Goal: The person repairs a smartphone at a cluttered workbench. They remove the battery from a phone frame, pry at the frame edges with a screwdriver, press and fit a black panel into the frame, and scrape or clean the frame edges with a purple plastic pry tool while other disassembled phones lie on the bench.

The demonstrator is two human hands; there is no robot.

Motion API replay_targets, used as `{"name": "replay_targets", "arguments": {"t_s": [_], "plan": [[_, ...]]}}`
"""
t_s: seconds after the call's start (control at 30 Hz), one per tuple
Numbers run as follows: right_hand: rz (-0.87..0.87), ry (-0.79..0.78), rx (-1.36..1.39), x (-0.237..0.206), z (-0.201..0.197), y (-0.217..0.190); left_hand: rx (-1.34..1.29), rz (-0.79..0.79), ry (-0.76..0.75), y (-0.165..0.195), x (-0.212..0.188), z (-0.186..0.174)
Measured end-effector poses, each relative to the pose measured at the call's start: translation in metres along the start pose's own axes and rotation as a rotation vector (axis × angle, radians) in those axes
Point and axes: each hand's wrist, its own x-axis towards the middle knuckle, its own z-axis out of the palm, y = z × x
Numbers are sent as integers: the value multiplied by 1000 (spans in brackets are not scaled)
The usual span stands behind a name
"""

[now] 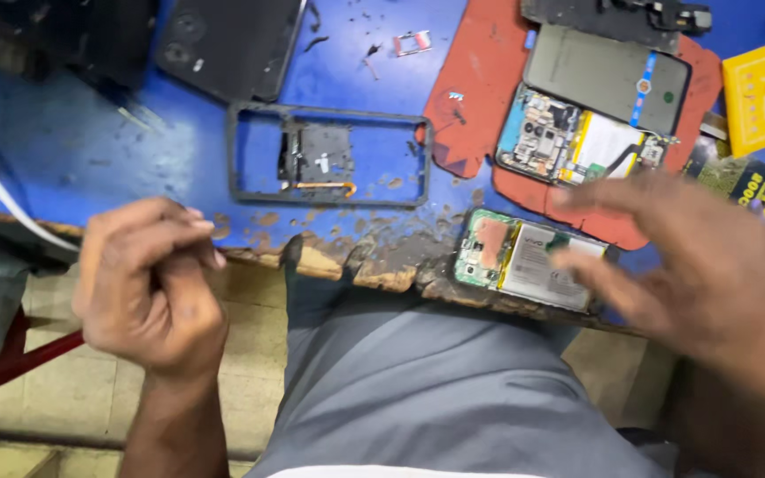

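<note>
On the blue workbench (73, 142) an empty phone frame (329, 155), a second opened phone (577, 142) on a red mat (480, 80) and a dark back cover (227, 44) are laid out. An opened phone (529, 261) is seen at the bench's worn front edge, just under the spread fingertips (568, 259) of the blurred right hand (701, 265). The left hand (148, 283) is held curled off the bench, fingers pressed together; whether anything is pinched cannot be told.

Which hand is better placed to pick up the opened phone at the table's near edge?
Probably the right hand: its spread fingers hover over the opened phone. The left hand is curled closed, off the table edge, well away.
</note>
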Motion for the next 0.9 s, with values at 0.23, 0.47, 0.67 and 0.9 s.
{"name": "replay_targets", "arguments": {"t_s": [0.23,0.47,0.67,0.9], "plan": [[43,-88,-167,-46,32,-4,-310,-67,-263,35,-1,45],[176,33,54,-59,42,-1,-630,-366,-517,61,-17,85],[243,253,257,-60,50,-2,-854,-444,-542,71,-30,107],[-34,521,275,-43,60,-26,-1415,-820,-695,75,-53,151]]}}
